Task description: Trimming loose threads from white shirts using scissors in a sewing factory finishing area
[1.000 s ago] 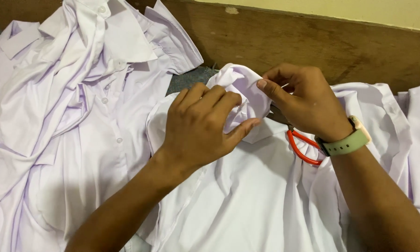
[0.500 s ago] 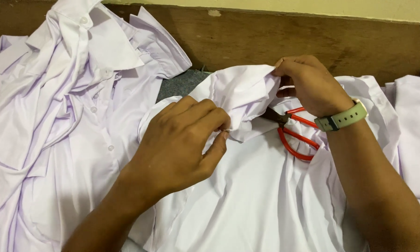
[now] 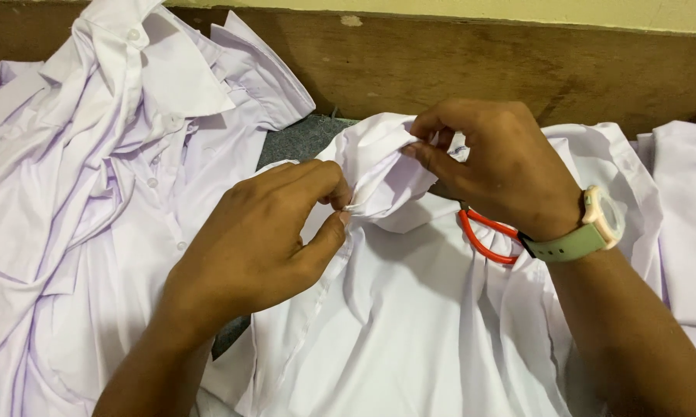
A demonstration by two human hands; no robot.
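Note:
A white shirt lies in front of me with its collar bunched up near the top. My left hand pinches the collar fabric between thumb and forefinger. My right hand, with a pale green watch on the wrist, grips the upper fold of the same collar. Red-handled scissors hang under my right palm, their blades hidden by the hand and the cloth.
A heap of several white shirts lies at the left. More folded white cloth sits at the right edge. A brown wooden board runs along the back, and grey surface shows between the shirts.
The view has shifted and closed in on the collar. My left hand went from lying over the collar to pinching its edge, and my right hand took hold of the upper fold.

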